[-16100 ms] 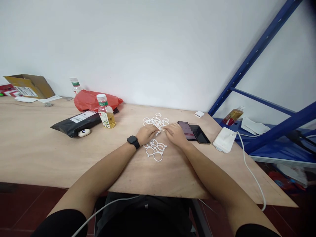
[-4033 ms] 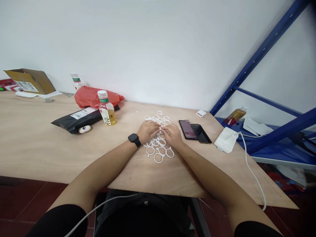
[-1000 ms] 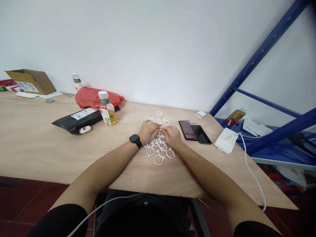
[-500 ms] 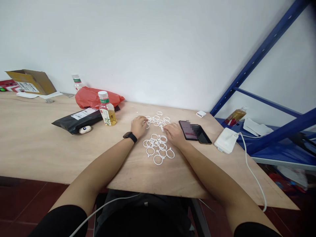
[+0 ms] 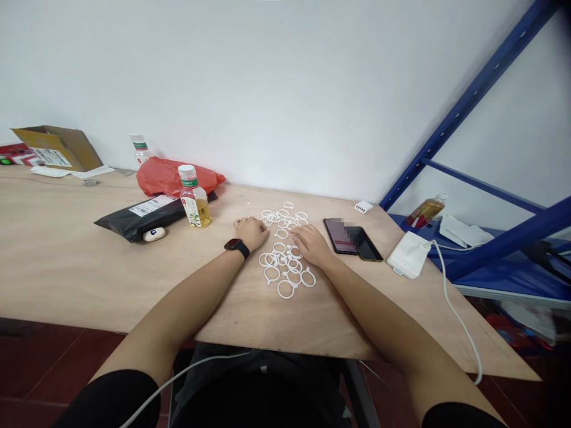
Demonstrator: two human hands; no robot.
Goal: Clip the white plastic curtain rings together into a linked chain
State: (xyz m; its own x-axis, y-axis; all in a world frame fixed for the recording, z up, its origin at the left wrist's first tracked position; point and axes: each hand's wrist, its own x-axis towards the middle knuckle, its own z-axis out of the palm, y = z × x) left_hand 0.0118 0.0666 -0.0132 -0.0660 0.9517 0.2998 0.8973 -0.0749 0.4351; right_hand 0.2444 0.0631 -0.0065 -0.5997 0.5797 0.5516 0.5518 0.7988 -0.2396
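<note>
White plastic rings, each with a small tab, lie in two groups on the wooden table. The nearer pile of rings (image 5: 285, 289) lies below my hands; the farther pile of rings (image 5: 288, 205) is toward the wall. One single ring (image 5: 281, 234) rests flat between the two groups. Just left of the farther pile, my left hand (image 5: 252, 232) rests on the table with its fingers curled in and no ring showing in it. My right hand (image 5: 311, 244) lies at the right of the rings, fingers stretched leftward, tips beside the nearer pile, nothing visible in them.
Two phones (image 5: 341, 236) lie right of my right hand, with a white power bank (image 5: 408, 254) and its cable beyond. On the left stand a drink bottle (image 5: 195, 199), a black parcel (image 5: 134, 220), a red bag (image 5: 178, 175) and a white earbud case (image 5: 154, 234). A blue shelf frame (image 5: 484, 193) borders the right.
My left hand has drawn left, away from the rings, and its fingers have curled. My right hand has let go of a ring, which now lies between the groups.
</note>
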